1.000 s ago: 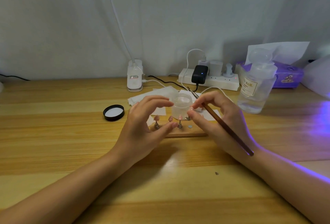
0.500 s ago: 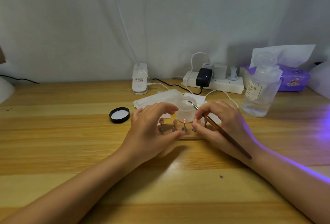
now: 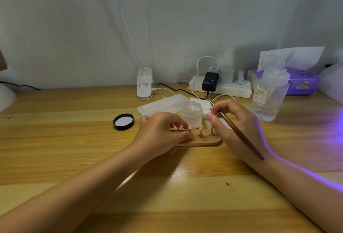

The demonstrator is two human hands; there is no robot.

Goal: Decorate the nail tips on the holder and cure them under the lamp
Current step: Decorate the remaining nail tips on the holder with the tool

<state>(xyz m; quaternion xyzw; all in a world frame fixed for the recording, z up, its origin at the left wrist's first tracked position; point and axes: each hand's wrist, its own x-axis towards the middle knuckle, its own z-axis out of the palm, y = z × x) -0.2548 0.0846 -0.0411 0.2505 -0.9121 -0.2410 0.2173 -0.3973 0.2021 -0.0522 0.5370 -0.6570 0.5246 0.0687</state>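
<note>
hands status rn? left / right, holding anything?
Left hand: fingers curled at the nail tip stands on the holder; whether it pinches one cannot be told.
Right hand: grips the brush.

White power strip (image 3: 220,87) with black adapter (image 3: 210,82) by wall; purple tissue box (image 3: 304,84) far right; black lid (image 3: 123,121) on wooden table (image 3: 55,139).

Pink nail tips (image 3: 201,126), brown brush (image 3: 239,132), black lid (image 3: 123,121), purple tissue box (image 3: 302,84), striped yellow table (image 3: 74,139)
</note>
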